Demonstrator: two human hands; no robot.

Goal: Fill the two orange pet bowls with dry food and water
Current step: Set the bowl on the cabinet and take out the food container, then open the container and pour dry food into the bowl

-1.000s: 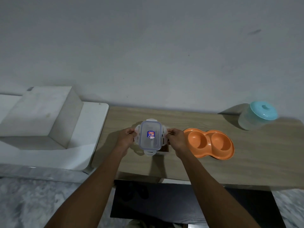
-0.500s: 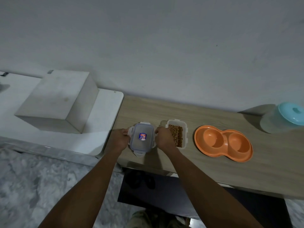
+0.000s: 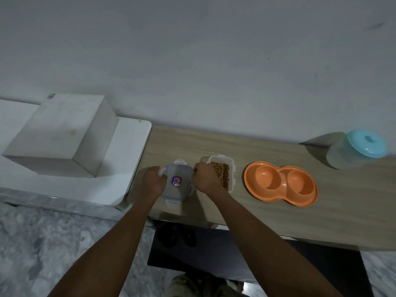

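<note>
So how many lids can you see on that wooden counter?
2. A clear snap lid lies flat between both hands, left of the open food container. A turquoise lid sits on the jug at far right. None seem hidden.

Two hands show: the left hand [image 3: 153,181] and the right hand [image 3: 206,178], one at each side of a single clear lid [image 3: 177,182] near the middle. One open food container [image 3: 222,172] of brown kibble sits just toward 3 o'clock from the lid. One orange double bowl [image 3: 280,183] lies further toward 3 o'clock, with two wells. One jar [image 3: 355,150] with one turquoise cap stands toward 2 o'clock. One white block [image 3: 62,133] sits toward 9 o'clock. One wooden counter [image 3: 321,215] bears the containers.
</note>
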